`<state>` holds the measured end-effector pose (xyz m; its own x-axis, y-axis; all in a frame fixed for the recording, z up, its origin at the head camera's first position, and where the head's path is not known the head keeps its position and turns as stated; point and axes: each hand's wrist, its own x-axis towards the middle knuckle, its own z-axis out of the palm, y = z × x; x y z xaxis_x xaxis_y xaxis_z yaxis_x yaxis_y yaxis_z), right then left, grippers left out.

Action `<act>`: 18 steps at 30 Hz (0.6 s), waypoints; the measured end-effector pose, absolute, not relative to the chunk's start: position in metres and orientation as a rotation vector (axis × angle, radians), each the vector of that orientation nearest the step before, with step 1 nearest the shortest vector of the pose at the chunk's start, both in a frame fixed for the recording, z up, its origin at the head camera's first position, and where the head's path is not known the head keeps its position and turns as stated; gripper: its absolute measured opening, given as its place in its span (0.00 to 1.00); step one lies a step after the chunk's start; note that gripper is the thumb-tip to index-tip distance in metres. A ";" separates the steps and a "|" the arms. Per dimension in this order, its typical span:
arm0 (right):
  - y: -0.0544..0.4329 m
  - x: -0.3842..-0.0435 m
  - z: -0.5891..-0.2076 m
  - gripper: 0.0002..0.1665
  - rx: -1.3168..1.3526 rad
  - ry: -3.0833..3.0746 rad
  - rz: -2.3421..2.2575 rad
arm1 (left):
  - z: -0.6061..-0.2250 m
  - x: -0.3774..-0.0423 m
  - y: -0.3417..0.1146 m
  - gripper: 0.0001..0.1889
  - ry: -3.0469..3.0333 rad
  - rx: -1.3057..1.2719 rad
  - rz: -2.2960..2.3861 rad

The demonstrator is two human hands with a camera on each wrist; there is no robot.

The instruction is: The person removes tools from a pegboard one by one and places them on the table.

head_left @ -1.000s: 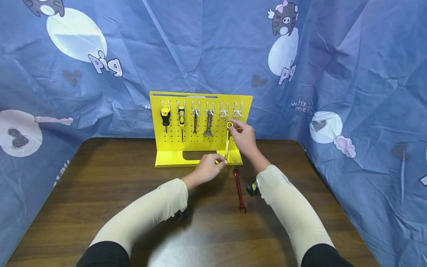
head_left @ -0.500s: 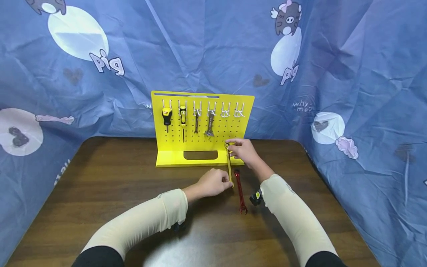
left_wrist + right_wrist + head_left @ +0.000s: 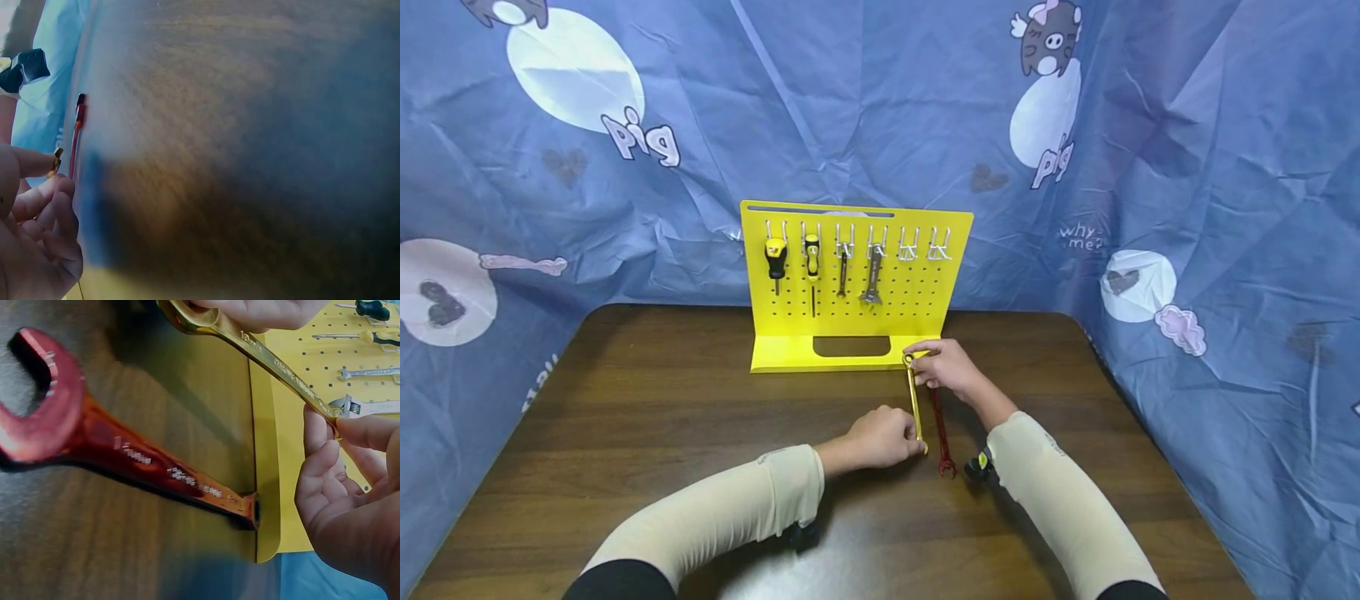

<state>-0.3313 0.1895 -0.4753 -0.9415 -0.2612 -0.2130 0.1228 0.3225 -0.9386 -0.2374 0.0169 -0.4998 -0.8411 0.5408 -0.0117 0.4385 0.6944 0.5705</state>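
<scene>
In front of the yellow board (image 3: 842, 326) lies a red wrench (image 3: 941, 429), while the right hand (image 3: 949, 367) pinches the board-side end of a gold wrench (image 3: 915, 402), the left hand (image 3: 883, 437) its other end.

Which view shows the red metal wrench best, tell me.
The right wrist view: the red metal wrench fills much of the frame, its open end and markings visible. The head view shows it small, its far end hidden by the right hand; the left wrist view gives only a thin, partial strip.
</scene>
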 end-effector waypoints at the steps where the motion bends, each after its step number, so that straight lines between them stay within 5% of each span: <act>1: 0.190 -0.330 -0.476 0.20 -0.116 2.262 -1.654 | -0.500 -0.236 0.017 0.17 2.725 0.787 0.834; 18: 0.182 -0.320 -0.491 0.20 -0.262 2.482 -1.298 | -0.501 -0.227 0.017 0.16 2.741 0.765 0.758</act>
